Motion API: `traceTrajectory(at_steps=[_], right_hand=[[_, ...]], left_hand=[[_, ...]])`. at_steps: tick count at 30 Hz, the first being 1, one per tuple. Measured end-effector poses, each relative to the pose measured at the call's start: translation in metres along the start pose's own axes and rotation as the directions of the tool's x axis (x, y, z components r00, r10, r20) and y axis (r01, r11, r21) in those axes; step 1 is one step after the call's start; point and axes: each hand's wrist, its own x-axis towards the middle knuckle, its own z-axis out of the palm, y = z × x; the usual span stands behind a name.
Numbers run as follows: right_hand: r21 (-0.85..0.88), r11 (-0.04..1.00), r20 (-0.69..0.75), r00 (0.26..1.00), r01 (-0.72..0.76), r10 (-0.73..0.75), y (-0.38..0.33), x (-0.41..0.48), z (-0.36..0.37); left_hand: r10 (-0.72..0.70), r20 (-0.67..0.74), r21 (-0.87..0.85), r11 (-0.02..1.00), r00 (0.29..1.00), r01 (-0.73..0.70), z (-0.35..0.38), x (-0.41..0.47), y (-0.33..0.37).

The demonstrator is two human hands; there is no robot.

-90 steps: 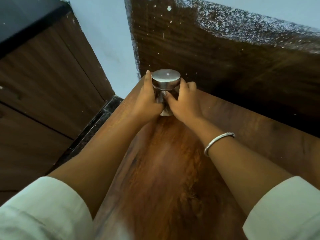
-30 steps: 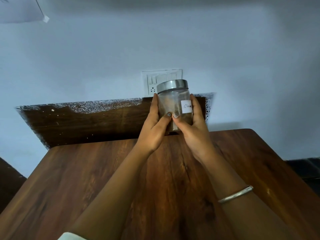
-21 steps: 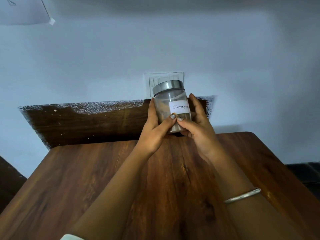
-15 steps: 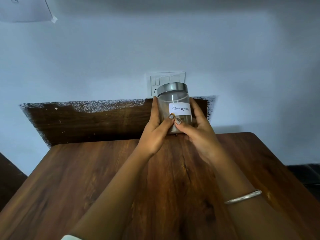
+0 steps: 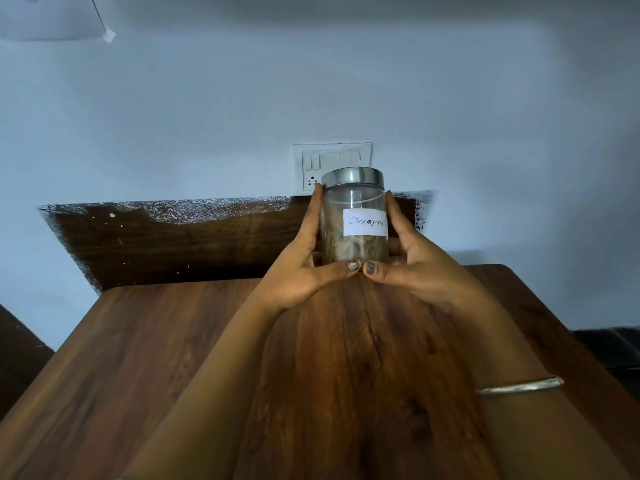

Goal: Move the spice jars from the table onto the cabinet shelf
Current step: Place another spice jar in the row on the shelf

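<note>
Pale blue wall (image 5: 311, 98) and wooden surface (image 5: 329, 368) fill the head view; the cinnamon jar (image 5: 346, 202), upright between both grips, has turned its label (image 5: 365, 226) fully forward. Its sides are clamped by the left grip (image 5: 298, 271) and right grip (image 5: 419, 268), thumbs (image 5: 384, 271) now meeting at its base: likely checked, not yet shelved.

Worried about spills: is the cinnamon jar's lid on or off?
On: the silver metal lid caps the clear glass jar labelled Cinnamon; how tightly, cannot tell.
</note>
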Motion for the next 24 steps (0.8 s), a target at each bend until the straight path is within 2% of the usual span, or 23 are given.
traceTrajectory(at_steps=[4,6,10,13,18,24], right_hand=[[-0.261,0.964,-0.018,0.999,-0.051,0.048,-0.003,0.001,-0.009],[-0.318,0.945,-0.046,0.996,-0.082,0.071,-0.004,0.000,-0.011],[-0.306,0.947,-0.063,0.995,-0.092,0.077,-0.005,-0.002,-0.013],[-0.307,0.948,-0.090,0.994,-0.084,0.059,-0.003,-0.001,-0.013],[-0.277,0.961,-0.117,0.993,-0.024,-0.009,-0.001,0.001,-0.013],[-0.268,0.963,-0.091,0.995,0.006,-0.032,-0.002,0.001,-0.013]], left_hand=[[-0.006,0.016,0.044,0.999,1.000,0.005,-0.001,-0.003,0.002],[-0.020,0.009,0.076,0.997,1.000,0.020,0.000,-0.003,0.002],[-0.024,-0.004,0.249,0.968,1.000,0.024,0.000,-0.002,0.007],[0.041,0.006,0.407,0.912,0.999,-0.040,-0.001,-0.003,0.014],[0.092,0.006,0.446,0.891,0.996,-0.085,-0.005,0.000,0.011],[0.071,-0.019,0.489,0.870,0.997,-0.053,-0.004,0.002,0.012]])
